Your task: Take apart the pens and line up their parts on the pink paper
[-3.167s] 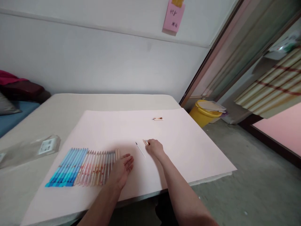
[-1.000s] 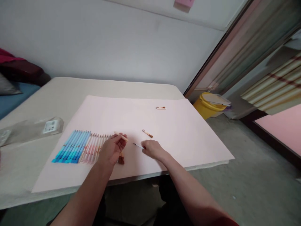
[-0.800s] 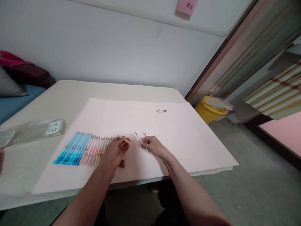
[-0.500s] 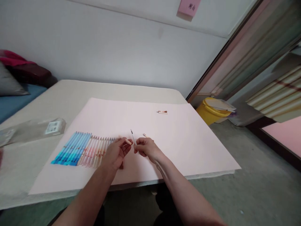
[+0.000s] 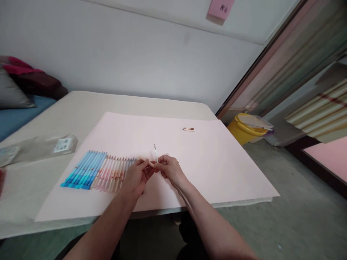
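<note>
With the left hand [image 5: 137, 177] pinching the pale tube [image 5: 151, 164] and the right hand [image 5: 171, 171] the white refill [image 5: 156, 154], tip toward twelve o'clock, light, steady pressure should help.

At the frame's centre, one left hand [image 5: 136, 176], one right hand [image 5: 170, 169], one pale barrel [image 5: 151, 164] and one thin refill [image 5: 156, 155] are counted. One set of blue pens [image 5: 86, 169] and one set of pale pens [image 5: 113, 174] are seen at lower left, packed too tightly to be numbered. One pink note [image 5: 221, 9], one yellow bucket [image 5: 240, 130] and one grey cushion [image 5: 12, 92] are shown.
</note>
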A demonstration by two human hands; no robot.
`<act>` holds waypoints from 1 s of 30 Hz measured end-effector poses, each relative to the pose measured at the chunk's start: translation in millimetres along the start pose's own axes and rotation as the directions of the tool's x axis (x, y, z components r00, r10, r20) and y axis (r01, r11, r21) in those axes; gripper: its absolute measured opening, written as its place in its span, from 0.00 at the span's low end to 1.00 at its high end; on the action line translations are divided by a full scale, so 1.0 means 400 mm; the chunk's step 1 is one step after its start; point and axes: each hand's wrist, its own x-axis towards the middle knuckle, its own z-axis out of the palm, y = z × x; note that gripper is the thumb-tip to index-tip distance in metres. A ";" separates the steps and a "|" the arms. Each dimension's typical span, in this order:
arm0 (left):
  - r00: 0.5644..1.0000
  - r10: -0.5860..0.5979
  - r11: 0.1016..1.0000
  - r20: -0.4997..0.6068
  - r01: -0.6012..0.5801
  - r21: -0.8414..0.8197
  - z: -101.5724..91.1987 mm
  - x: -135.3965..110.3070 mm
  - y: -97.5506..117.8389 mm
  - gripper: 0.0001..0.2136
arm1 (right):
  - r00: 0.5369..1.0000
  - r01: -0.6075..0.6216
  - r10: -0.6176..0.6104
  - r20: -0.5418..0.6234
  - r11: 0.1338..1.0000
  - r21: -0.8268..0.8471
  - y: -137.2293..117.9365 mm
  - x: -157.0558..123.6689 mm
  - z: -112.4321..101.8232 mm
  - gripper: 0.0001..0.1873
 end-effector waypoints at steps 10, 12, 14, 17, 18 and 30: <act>0.991 0.069 0.988 -0.118 -0.084 -0.128 -0.037 0.034 0.039 0.05 | 0.959 0.253 -0.276 0.058 0.748 -0.614 -0.041 -0.036 -0.077 0.09; 0.985 0.118 0.981 -0.123 -0.135 -0.139 -0.042 0.036 0.055 0.05 | 0.949 0.279 -0.293 0.120 0.593 -0.755 -0.045 -0.047 -0.089 0.09; 0.982 0.140 0.978 -0.129 -0.158 -0.134 -0.044 0.037 0.064 0.06 | 0.949 0.277 -0.268 0.166 0.458 -0.844 -0.045 -0.052 -0.089 0.11; 0.980 0.152 0.980 -0.132 -0.166 -0.106 -0.044 0.035 0.069 0.05 | 0.952 0.268 -0.235 0.196 0.331 -0.905 -0.040 -0.052 -0.078 0.12; 0.980 0.153 0.982 -0.125 -0.165 -0.093 -0.042 0.034 0.069 0.05 | 0.953 0.266 -0.230 0.199 0.308 -0.913 -0.038 -0.051 -0.073 0.12; 0.956 0.288 0.956 -0.047 -0.284 0.075 -0.016 0.009 0.040 0.05 | 0.966 0.208 -0.212 0.149 0.292 -0.934 -0.041 -0.053 -0.033 0.09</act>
